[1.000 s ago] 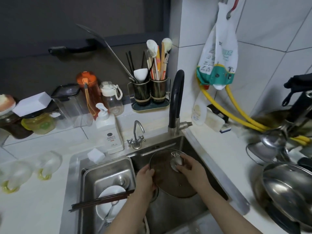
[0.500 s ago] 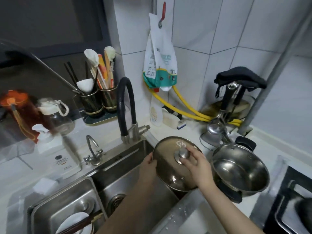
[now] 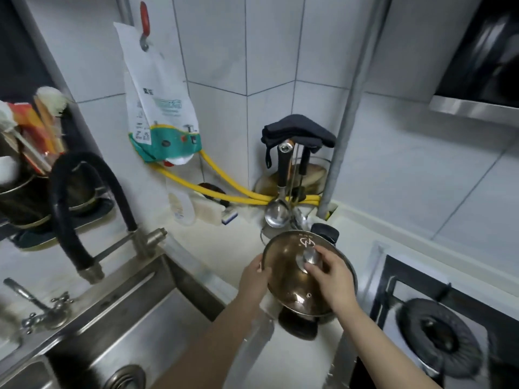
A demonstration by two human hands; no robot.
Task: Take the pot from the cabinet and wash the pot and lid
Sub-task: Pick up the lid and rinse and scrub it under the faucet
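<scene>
The round glass lid (image 3: 289, 273) with a steel rim and steel knob lies over the steel pot on the white counter, right of the sink. The pot is almost wholly hidden under it; only its black handles (image 3: 324, 234) show at the far side and the near side. My right hand (image 3: 331, 279) grips the lid's knob from above. My left hand (image 3: 254, 277) holds the lid's left rim with the fingertips.
The steel sink (image 3: 134, 318) and a black hose tap (image 3: 67, 214) lie to the left. A gas hob (image 3: 438, 335) sits close on the right. Behind the pot hang ladles (image 3: 278, 211), yellow hoses and a dark cloth. A utensil holder stands far left.
Both hands carried the lid rightward out of the sink and over the pot on the counter. The view swung right with it; the pot's open inside is now covered.
</scene>
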